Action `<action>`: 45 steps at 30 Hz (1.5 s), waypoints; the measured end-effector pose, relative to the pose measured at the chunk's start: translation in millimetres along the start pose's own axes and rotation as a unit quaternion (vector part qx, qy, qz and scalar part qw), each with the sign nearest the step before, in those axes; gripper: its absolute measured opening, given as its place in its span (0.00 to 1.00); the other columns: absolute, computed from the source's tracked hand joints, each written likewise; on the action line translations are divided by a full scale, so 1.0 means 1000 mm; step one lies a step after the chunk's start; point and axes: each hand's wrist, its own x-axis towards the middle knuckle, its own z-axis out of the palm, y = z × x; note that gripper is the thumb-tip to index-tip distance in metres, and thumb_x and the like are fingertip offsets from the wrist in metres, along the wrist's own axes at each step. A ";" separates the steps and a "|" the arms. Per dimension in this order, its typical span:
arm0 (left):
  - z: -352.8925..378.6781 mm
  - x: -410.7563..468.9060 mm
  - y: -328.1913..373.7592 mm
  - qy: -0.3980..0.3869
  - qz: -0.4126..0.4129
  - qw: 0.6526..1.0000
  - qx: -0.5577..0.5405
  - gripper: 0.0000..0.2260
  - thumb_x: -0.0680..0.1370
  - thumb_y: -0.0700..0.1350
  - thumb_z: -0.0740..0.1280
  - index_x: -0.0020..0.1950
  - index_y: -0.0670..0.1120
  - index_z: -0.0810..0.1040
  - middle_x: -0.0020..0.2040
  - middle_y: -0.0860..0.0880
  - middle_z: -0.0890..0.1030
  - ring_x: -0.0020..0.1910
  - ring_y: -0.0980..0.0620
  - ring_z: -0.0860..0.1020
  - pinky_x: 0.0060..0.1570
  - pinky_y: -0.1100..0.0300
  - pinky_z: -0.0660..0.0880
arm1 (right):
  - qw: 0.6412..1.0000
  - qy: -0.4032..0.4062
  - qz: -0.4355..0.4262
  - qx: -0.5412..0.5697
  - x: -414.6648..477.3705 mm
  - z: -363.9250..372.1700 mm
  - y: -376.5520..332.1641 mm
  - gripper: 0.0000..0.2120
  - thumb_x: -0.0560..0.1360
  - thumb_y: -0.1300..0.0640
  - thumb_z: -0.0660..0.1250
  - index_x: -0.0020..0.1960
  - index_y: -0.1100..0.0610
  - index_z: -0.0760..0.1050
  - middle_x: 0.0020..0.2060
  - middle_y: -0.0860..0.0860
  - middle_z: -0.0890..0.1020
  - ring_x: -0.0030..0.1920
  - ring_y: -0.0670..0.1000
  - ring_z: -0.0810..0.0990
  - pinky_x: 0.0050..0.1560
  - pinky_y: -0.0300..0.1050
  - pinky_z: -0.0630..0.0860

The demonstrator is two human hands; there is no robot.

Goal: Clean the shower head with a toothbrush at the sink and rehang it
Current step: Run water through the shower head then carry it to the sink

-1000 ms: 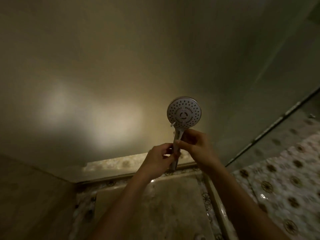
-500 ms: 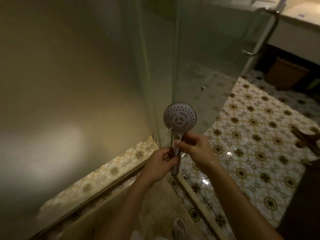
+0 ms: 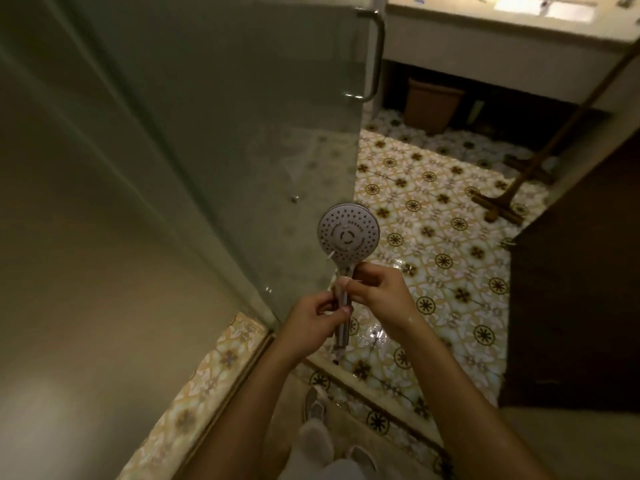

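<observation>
Head view, looking down from inside a shower stall toward the bathroom. A round chrome shower head (image 3: 348, 235) is held upright in front of the person, its nozzle face turned to the camera and close beside the free edge of the frosted glass door (image 3: 242, 133). The left hand (image 3: 311, 320) wraps its grip around the lower part of the handle (image 3: 341, 336), fingers curled and thumb across the front; the right hand (image 3: 377, 292) closes its grip on the upper handle, just under the head, with thumb and fingers pinching. No hose can be made out below the handle, and no toothbrush is in sight. Beyond the raised threshold (image 3: 346, 372) lies a patterned tile floor (image 3: 433, 209) with bright wet glints near the hands; a long-handled wooden tool (image 3: 502, 209) rests across it farther off, and a pale table (image 3: 485, 22), probably bearing the sink, runs along the top edge above a terracotta-coloured bin (image 3: 433, 105). Judged stage: carrying the fixture out to be cleaned. Hazards: a foot may slip on the wet tile or catch on the threshold or the tool; the head may knock the glass edge in passing; wet chrome may slide from a light pinch and drop onto the tile.
</observation>
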 end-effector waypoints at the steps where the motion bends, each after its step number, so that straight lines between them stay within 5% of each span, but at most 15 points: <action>1: -0.002 0.010 0.004 -0.010 0.005 1.000 -0.004 0.05 0.80 0.43 0.71 0.51 0.54 0.84 0.46 0.47 0.86 0.43 0.57 0.84 0.39 0.63 0.79 | 1.000 0.014 0.004 0.006 0.006 0.000 -0.004 0.04 0.77 0.66 0.73 0.43 0.63 0.83 0.40 0.58 0.86 0.49 0.58 0.87 0.57 0.61 0.83; 4: -0.012 0.035 0.018 -0.043 0.020 0.999 -0.019 0.07 0.80 0.41 0.71 0.51 0.53 0.84 0.46 0.46 0.86 0.44 0.55 0.84 0.39 0.64 0.80 | 0.999 0.045 0.010 0.019 0.022 0.001 -0.016 0.07 0.78 0.67 0.71 0.43 0.59 0.83 0.36 0.48 0.86 0.46 0.51 0.86 0.53 0.51 0.84; 9: -0.026 0.073 0.032 -0.117 0.034 0.992 -0.005 0.06 0.80 0.42 0.72 0.51 0.53 0.84 0.46 0.45 0.86 0.44 0.54 0.84 0.40 0.63 0.79 | 0.993 0.117 -0.005 0.031 0.038 -0.001 -0.023 0.05 0.78 0.66 0.71 0.52 0.68 0.83 0.46 0.59 0.87 0.46 0.48 0.87 0.44 0.38 0.83; 15: -0.024 0.100 0.041 -0.186 0.048 0.981 0.016 0.06 0.80 0.39 0.71 0.52 0.50 0.85 0.44 0.48 0.86 0.43 0.55 0.83 0.41 0.63 0.80 | 0.983 0.181 -0.004 0.033 0.045 -0.009 -0.017 0.07 0.78 0.66 0.71 0.53 0.69 0.82 0.49 0.64 0.87 0.52 0.59 0.87 0.53 0.51 0.85; 21: -0.006 0.129 0.046 -0.229 0.042 0.972 0.012 0.08 0.80 0.39 0.71 0.50 0.53 0.84 0.43 0.49 0.86 0.44 0.55 0.84 0.45 0.58 0.82 | 0.977 0.208 0.001 0.040 0.059 -0.029 -0.017 0.06 0.78 0.66 0.71 0.53 0.67 0.83 0.49 0.63 0.87 0.52 0.59 0.87 0.49 0.42 0.85; 26: 0.013 0.167 0.058 -0.228 0.044 0.973 0.015 0.06 0.80 0.40 0.71 0.50 0.51 0.84 0.41 0.52 0.86 0.42 0.57 0.85 0.42 0.61 0.83 | 0.979 0.199 0.002 0.038 0.090 -0.061 -0.024 0.06 0.78 0.67 0.70 0.54 0.67 0.83 0.48 0.61 0.87 0.46 0.48 0.87 0.45 0.40 0.84; 34: 0.082 0.257 0.095 -0.226 0.014 0.974 0.010 0.05 0.80 0.41 0.71 0.54 0.47 0.85 0.53 0.36 0.86 0.49 0.49 0.85 0.47 0.58 0.83 | 0.983 0.178 0.005 0.032 0.161 -0.161 -0.031 0.06 0.77 0.66 0.72 0.53 0.60 0.85 0.46 0.53 0.89 0.49 0.50 0.88 0.49 0.44 0.85; 42: 0.176 0.330 0.139 -0.226 -0.023 0.974 0.013 0.11 0.79 0.42 0.72 0.61 0.43 0.84 0.51 0.41 0.87 0.51 0.48 0.86 0.51 0.54 0.84 | 0.987 0.156 0.018 0.032 0.208 -0.282 -0.038 0.06 0.78 0.66 0.71 0.45 0.58 0.84 0.39 0.50 0.87 0.47 0.52 0.87 0.48 0.47 0.84; 45: 0.205 0.348 0.149 -0.233 -0.029 0.972 0.010 0.10 0.79 0.43 0.73 0.59 0.45 0.85 0.47 0.46 0.88 0.49 0.48 0.86 0.52 0.50 0.84 | 0.987 0.157 0.024 0.014 0.219 -0.320 -0.040 0.04 0.77 0.66 0.72 0.46 0.67 0.81 0.40 0.67 0.84 0.45 0.55 0.85 0.47 0.55 0.85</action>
